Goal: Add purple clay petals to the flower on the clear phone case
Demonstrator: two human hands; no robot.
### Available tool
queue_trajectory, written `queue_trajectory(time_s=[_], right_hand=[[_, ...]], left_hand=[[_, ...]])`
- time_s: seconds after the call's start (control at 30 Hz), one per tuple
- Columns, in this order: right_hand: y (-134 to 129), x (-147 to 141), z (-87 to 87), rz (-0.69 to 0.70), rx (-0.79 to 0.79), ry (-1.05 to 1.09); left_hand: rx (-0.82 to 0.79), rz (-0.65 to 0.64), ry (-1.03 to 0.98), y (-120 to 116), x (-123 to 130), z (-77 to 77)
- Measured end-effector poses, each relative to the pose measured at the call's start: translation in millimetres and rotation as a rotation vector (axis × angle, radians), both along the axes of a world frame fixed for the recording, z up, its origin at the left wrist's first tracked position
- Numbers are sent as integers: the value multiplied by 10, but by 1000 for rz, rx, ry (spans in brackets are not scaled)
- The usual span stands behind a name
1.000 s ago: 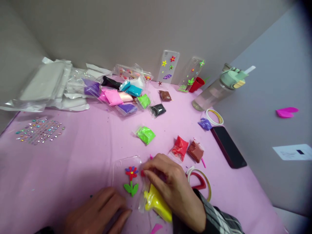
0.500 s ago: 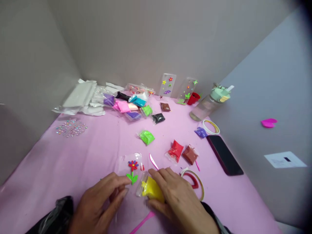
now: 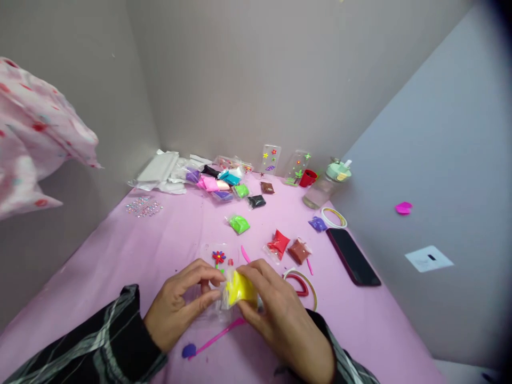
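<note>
Closer now, the slightly open left hand (image 3: 182,301) adjoins the yellow plastic-wrapped clay packet (image 3: 239,288)'s left end, opposite the right hand (image 3: 286,320) pinching it.

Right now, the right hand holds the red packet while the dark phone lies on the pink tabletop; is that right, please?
Not quite: the head view shows the right hand holding the yellow packet, not the red packet. The dark phone lies on the tabletop.

Pink fabric (image 3: 40,136) is cut off; the clear case (image 3: 208,252) seems partly hidden.
</note>
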State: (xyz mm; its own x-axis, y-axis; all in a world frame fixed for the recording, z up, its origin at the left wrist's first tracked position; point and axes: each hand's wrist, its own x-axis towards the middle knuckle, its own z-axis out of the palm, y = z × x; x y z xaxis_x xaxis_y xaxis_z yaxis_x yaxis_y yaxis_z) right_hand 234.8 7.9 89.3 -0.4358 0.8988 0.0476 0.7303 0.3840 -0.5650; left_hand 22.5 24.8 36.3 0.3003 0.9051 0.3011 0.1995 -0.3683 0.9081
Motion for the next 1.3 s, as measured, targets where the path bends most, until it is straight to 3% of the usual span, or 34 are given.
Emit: queue_trajectory(time_s=[0.33,0.53,0.6,0.7,0.87,1.1,1.3], right_hand=[[-24,-45,-77,21,122,-32],[-15,-58,-99,29,138,57],[-12,-64,-101,29,143,74],[-8,-74,-106,30,138,76],[-12,-86,-114,36,133,76],[-18,-83,-114,37,133,68],[-20,-93,-120,46,145,78]], left_hand=[[-259,20,-100,-27,73,5],[-318,5,-117,-41,65,-18],[-267,41,-112,-51,68,-19],[-45,104,-62,-62,72,2],[270,80,32,-46,50,41],[299,68,58,-35,45,25],[202,62,26,-11,22,27]])
